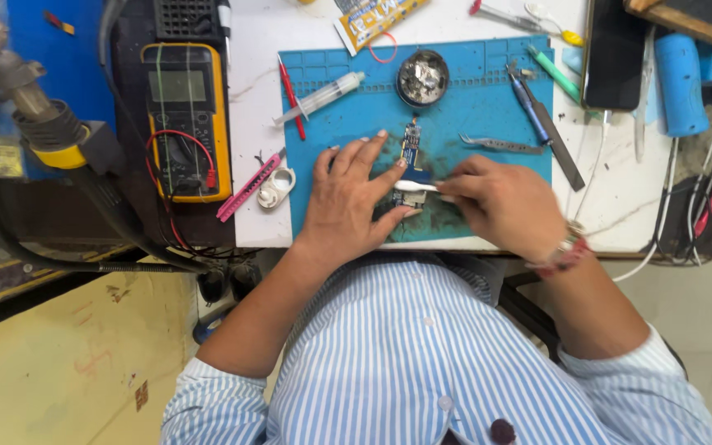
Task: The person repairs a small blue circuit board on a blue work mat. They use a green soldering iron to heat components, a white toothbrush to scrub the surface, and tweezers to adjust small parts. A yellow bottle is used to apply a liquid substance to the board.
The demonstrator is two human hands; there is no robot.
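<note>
Hands on a small circuit board [409, 156], mid-mat. Left hand [348, 198] lies flat, fingers spread, fingertips pressing the board down so it can't slide on the blue mat [488, 99]. Right hand [500, 202] has its grip pinched on a white brush-like tool [416, 187], tip aimed left across the board's lower end, right under the left fingertips. It looks like a brush, but the head is too blurred to confirm.

Relative to the grip:
- Board runs from just left of the tool tip to a bit beyond it, long axis pointing away from the person.
- Metal tweezers [500, 146] just beyond the right hand, handy on the mat.
- Round tin of small parts [422, 78] further beyond, at the mat's far edge.
- Syringe [319, 99] and red pen [292, 97] beyond and to the left.
- Yellow multimeter [187, 119] well left, off the mat, leads coiled on it.
- Dark phone [611, 53] far right on the desk [620, 198].

Mat is dusty grey around the board, so the mess stays on it.
</note>
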